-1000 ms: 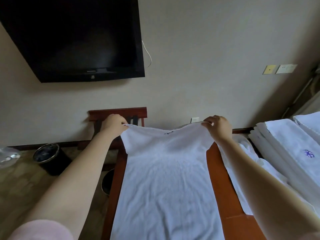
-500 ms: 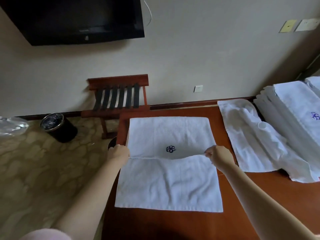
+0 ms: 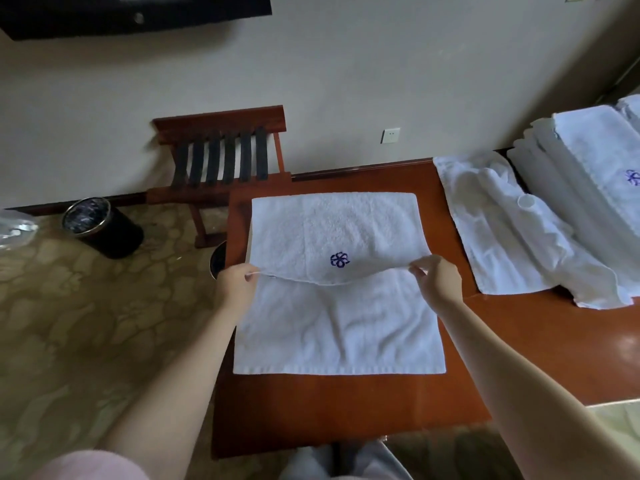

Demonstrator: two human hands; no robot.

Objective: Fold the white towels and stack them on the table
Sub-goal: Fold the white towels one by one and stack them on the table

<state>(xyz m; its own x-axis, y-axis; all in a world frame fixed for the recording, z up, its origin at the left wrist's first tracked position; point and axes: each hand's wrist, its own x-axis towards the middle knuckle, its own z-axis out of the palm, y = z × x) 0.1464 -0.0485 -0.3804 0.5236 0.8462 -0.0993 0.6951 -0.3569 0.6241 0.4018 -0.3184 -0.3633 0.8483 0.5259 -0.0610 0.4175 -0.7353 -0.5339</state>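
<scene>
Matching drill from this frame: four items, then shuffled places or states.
1. white towel with blue flower emblem
2. black round waste bin
3. dark wooden luggage rack, black straps
4. stack of folded white towels

A. on floor, left of rack
B. far right of view
C. against the wall
D. pinched by left hand and right hand

Pairs: 1-D, 2-A, 3-C, 4-B

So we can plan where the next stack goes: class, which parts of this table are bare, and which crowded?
Bare wood: the near strip of table before the half-folded towel, the near-right patch below the loose towel, and a narrow lane between those towels. Crowded: far right, with the loose towel beside the folded stack.
</scene>
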